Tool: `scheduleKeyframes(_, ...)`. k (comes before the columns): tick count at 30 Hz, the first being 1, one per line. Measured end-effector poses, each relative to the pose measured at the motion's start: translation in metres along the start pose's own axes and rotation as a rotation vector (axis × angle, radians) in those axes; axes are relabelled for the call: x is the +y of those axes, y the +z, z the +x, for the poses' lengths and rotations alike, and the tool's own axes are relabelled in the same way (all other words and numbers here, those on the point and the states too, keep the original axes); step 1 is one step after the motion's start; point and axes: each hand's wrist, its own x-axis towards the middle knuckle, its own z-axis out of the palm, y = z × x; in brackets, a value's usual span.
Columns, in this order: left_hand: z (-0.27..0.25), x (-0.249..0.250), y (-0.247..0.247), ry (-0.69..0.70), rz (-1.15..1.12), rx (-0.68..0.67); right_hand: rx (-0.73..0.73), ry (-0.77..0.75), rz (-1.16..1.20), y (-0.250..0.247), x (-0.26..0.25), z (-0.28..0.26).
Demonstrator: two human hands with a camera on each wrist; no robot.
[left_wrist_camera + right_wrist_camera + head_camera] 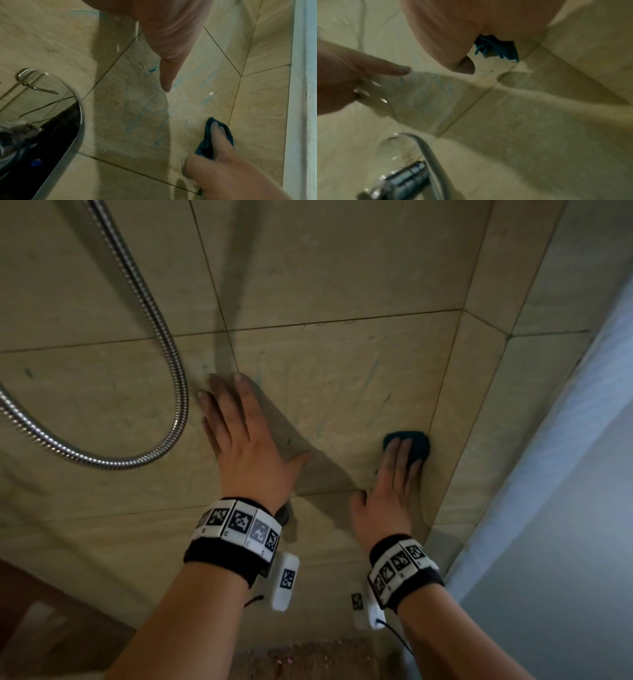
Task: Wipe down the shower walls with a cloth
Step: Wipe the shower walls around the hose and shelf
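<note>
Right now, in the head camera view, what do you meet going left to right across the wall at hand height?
Shower hose → left hand flat on the tiled wall → right hand pressing the cloth → wall corner.

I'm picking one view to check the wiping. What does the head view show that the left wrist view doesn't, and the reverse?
Only the head view shows both wristbands and the shower hose looping left of the left hand. Only the left wrist view shows a chrome fitting and clear teal streaks on the tile. Both show the right hand pressing the dark cloth flat on the wall near the corner.
</note>
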Motion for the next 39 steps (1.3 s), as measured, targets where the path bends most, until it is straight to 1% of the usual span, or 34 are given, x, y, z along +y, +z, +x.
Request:
scheduleKeyframes(1,0.000,0.000,0.000,0.002,-0.002,0.000,-0.003,-0.013,-0.007,0.001,-0.007,0.002)
scheduleKeyframes(3,0.000,0.000,0.000,0.006,-0.007,0.008,-0.070,-0.084,-0.064,0.007,-0.015,-0.001)
scheduleKeyframes(5,-0.001,0.000,0.001,0.006,-0.008,0.019,-0.167,-0.196,-0.169,0.019,-0.007,-0.010)
scheduleKeyframes(6,-0.001,0.000,0.002,0.008,-0.004,0.025,-0.203,-0.226,-0.201,0.023,0.001,-0.014)
scheduleKeyframes(8,-0.001,0.000,0.001,0.022,0.003,0.031,-0.227,-0.211,-0.191,0.024,0.014,-0.017)
scheduleKeyframes(11,-0.001,-0.002,0.000,0.028,-0.002,0.024,-0.181,-0.156,-0.119,0.017,0.020,-0.014)
scheduleKeyframes(15,-0.001,-0.003,-0.001,0.032,-0.001,-0.001,0.011,-0.004,0.023,0.010,0.014,-0.009)
scheduleKeyframes(16,-0.001,-0.003,-0.002,0.034,-0.004,-0.009,0.036,0.025,0.043,0.011,0.010,-0.009)
scheduleKeyframes(17,-0.001,-0.003,-0.003,0.036,-0.006,-0.017,0.029,0.040,0.052,0.012,0.004,-0.009)
scheduleKeyframes(19,-0.001,-0.003,-0.003,0.029,-0.010,-0.024,-0.062,0.004,0.018,0.019,-0.006,-0.012)
scheduleKeyframes(22,-0.002,0.000,-0.003,0.011,-0.010,-0.033,-0.205,-0.201,-0.154,0.029,-0.005,-0.018)
scheduleKeyframes(23,-0.002,0.000,-0.003,0.009,-0.008,-0.036,-0.225,-0.227,-0.165,0.027,-0.002,-0.016)
scheduleKeyframes(24,-0.002,-0.001,-0.004,0.010,-0.005,-0.041,-0.217,-0.218,-0.153,0.022,0.002,-0.014)
scheduleKeyframes(25,-0.002,-0.002,-0.005,0.010,-0.002,-0.049,-0.183,-0.172,-0.115,0.016,0.005,-0.011)
scheduleKeyframes(27,-0.002,-0.004,-0.006,0.010,0.003,-0.059,-0.058,-0.037,-0.016,0.005,0.013,-0.005)
scheduleKeyframes(29,-0.003,-0.005,-0.006,0.010,0.004,-0.060,0.012,0.022,0.001,0.003,0.011,-0.005)
scheduleKeyframes(31,-0.003,-0.003,-0.006,0.011,0.003,-0.060,-0.034,0.008,-0.009,0.008,0.002,-0.007)
scheduleKeyframes(33,-0.003,-0.001,-0.005,0.007,0.002,-0.052,-0.138,-0.079,-0.066,0.014,-0.001,-0.013)
scheduleKeyframes(35,-0.003,0.000,-0.004,0.005,0.005,-0.036,-0.194,-0.179,-0.127,0.012,0.007,-0.015)
scheduleKeyframes(36,-0.003,0.001,-0.003,0.007,0.006,-0.029,-0.197,-0.183,-0.115,0.008,0.010,-0.014)
scheduleKeyframes(37,-0.003,0.001,-0.003,0.011,0.008,-0.023,-0.174,-0.145,-0.078,0.003,0.012,-0.012)
scheduleKeyframes(39,-0.003,0.000,-0.002,0.019,0.011,-0.018,-0.065,-0.033,0.014,-0.002,0.011,-0.007)
